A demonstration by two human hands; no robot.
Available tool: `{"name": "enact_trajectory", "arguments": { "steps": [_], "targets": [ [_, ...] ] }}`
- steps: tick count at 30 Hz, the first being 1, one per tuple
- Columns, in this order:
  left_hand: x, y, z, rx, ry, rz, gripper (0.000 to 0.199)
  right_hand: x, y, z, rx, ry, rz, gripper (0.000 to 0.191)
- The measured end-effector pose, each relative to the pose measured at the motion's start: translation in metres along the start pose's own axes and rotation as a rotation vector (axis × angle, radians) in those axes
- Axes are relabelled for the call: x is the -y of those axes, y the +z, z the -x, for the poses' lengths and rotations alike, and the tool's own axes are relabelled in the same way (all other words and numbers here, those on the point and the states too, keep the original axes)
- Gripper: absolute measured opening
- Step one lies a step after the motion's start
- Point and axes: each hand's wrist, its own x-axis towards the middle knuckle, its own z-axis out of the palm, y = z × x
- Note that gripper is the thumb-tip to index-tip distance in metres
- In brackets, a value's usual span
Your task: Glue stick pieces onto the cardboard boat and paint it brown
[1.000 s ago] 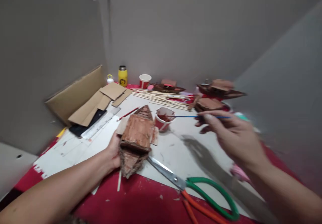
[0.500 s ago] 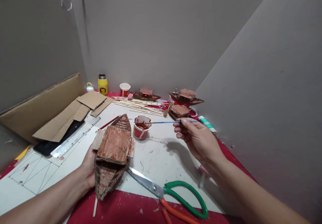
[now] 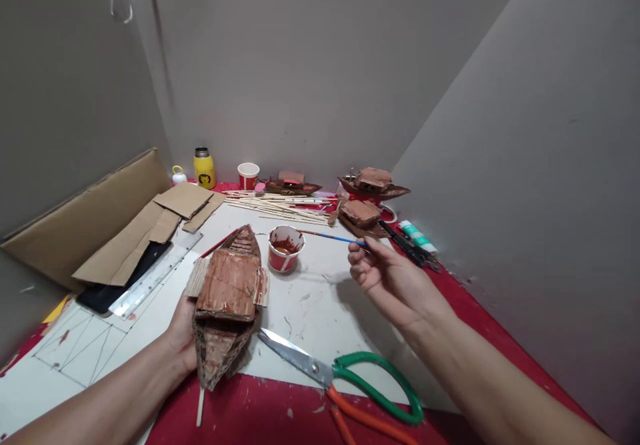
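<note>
A brown-painted cardboard model boat (image 3: 229, 285) rests in my left hand (image 3: 183, 335), whose fingers are mostly hidden beneath the hull. Its roof looks wet with paint, and the side flaps show bare corrugated card. Between thumb and fingers, my right hand (image 3: 383, 275) pinches a thin blue paintbrush (image 3: 333, 236). The brush tip is at the rim of a red and white paper cup (image 3: 286, 250) that holds brown paint. This cup stands just right of the boat's bow.
Large scissors (image 3: 325, 372) with green and orange handles lie in front. Wooden sticks (image 3: 285, 206), finished boats (image 3: 375, 182) and a yellow bottle (image 3: 204, 168) are at the back. Cardboard pieces (image 3: 125, 238) and a ruler (image 3: 155, 277) lie left, a green-white tube (image 3: 417, 237) right.
The brush has moved from inside the cup up to its rim, and its angle has changed. The whole view has shifted slightly, uncovering black tools near the tube.
</note>
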Motion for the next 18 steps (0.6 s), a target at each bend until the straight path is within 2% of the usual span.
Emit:
{"name": "enact_trajectory", "arguments": {
  "steps": [2,8,15,18],
  "targets": [
    [0.0,0.002,0.004,0.006,-0.006,0.002,0.045,-0.001,0.003,0.015,0.018,0.0,-0.007,0.015],
    [0.0,0.003,0.009,0.024,-0.018,0.024,0.049,-0.015,0.014,0.056,0.137,0.005,0.05,0.039],
    [0.002,-0.009,0.002,0.078,-0.096,0.166,0.045,-0.023,0.018,0.056,0.117,-0.062,0.049,0.041],
    [0.002,-0.013,-0.001,0.116,-0.145,0.242,0.05,-0.026,0.018,0.057,0.11,-0.085,0.055,0.04]
  ]
}}
